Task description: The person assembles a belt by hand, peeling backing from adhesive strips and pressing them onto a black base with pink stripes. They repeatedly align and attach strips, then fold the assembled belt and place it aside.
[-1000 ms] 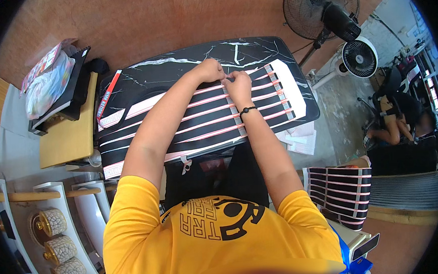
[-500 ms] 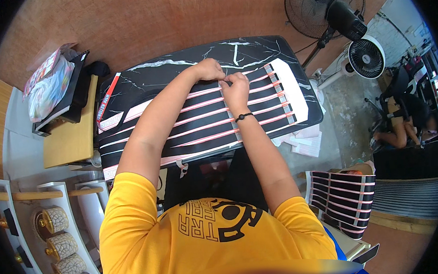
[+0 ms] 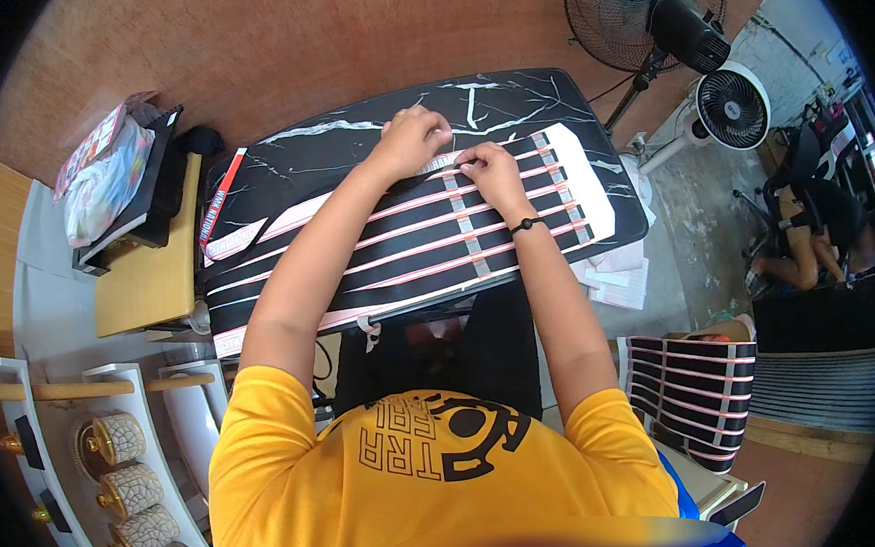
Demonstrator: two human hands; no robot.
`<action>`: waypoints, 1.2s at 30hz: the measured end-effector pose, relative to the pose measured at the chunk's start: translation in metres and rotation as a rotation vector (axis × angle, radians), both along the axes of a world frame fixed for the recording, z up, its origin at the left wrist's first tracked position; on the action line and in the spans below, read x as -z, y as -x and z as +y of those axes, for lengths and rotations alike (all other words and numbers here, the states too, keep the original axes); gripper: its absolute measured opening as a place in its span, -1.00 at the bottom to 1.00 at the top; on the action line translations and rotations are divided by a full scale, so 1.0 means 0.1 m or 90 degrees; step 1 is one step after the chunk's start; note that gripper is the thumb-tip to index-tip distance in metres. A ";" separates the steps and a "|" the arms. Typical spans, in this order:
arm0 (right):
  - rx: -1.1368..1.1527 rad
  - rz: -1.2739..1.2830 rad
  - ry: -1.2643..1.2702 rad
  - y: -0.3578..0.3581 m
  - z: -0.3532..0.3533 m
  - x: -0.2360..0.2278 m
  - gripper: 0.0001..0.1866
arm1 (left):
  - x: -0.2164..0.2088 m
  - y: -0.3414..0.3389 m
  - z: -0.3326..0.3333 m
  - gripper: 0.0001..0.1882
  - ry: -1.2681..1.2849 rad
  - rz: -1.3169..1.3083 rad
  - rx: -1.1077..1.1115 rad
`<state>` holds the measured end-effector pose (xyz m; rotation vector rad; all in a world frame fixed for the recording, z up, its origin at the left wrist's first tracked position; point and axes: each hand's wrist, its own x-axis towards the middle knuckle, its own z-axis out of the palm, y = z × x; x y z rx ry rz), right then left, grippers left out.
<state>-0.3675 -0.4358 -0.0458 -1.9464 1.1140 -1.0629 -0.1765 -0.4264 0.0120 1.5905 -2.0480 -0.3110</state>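
Observation:
A white sheet (image 3: 597, 178) with pink-edged lines lies on the black marbled table, bearing several long black strips (image 3: 395, 231) side by side. Two grey tape bands (image 3: 468, 228) cross the strips. My right hand (image 3: 493, 177), with a black bracelet at the wrist, is closed in a pinch at the far end of the nearer-left tape band, on what looks like a black strip's edge. My left hand (image 3: 413, 143) is raised just left of it, fingers loosely apart, with nothing visible in them. A loose black strip (image 3: 278, 211) curves out under my left forearm.
The black marbled table (image 3: 349, 129) stands against a wooden wall. A red-edged piece (image 3: 222, 191) lies at its left end. Two fans (image 3: 733, 105) stand at the right. Another striped sheet (image 3: 691, 398) hangs over a box at lower right. A person (image 3: 815, 225) sits far right.
My left hand has lifted away from my right and opened, moving slightly left. My right hand has shifted a little right, still pinching. The loose black strip shows more clearly at left.

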 end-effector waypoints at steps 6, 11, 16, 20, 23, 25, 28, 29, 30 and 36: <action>0.034 0.093 0.111 -0.10 -0.03 0.07 -0.85 | 0.12 0.43 0.72 -0.65 0.058 -0.120 -0.059; 0.069 0.146 0.183 -0.18 -0.04 0.12 -0.90 | 0.57 0.68 1.06 -0.37 0.099 -0.138 -0.090; 0.087 0.160 0.198 -0.29 -0.06 0.11 -0.94 | 0.72 0.67 1.07 -0.32 0.037 -0.154 -0.085; 0.132 0.185 0.169 -0.35 -0.04 0.09 -0.94 | 0.68 0.68 1.09 -0.34 0.023 -0.150 -0.081; 0.160 0.193 0.125 -0.39 -0.03 0.08 -0.92 | 0.64 0.68 1.10 -0.35 0.020 -0.142 -0.076; 0.177 0.196 0.111 -0.42 -0.06 0.07 -0.91 | 0.62 0.68 1.11 -0.33 -0.009 -0.140 -0.077; 0.202 0.193 0.098 -0.45 -0.11 0.07 -0.89 | 0.62 0.68 1.11 -0.31 -0.006 -0.137 -0.081; 0.204 0.187 0.084 -0.45 -0.13 0.07 -0.88 | 0.63 0.68 1.11 -0.30 -0.006 -0.138 -0.081; 0.208 0.182 0.069 -0.45 -0.15 0.08 -0.88 | 0.63 0.68 1.11 -0.30 0.000 -0.135 -0.083; 0.238 0.217 0.004 -0.47 -0.28 0.10 -0.87 | 0.67 0.68 1.09 -0.29 0.004 -0.130 -0.088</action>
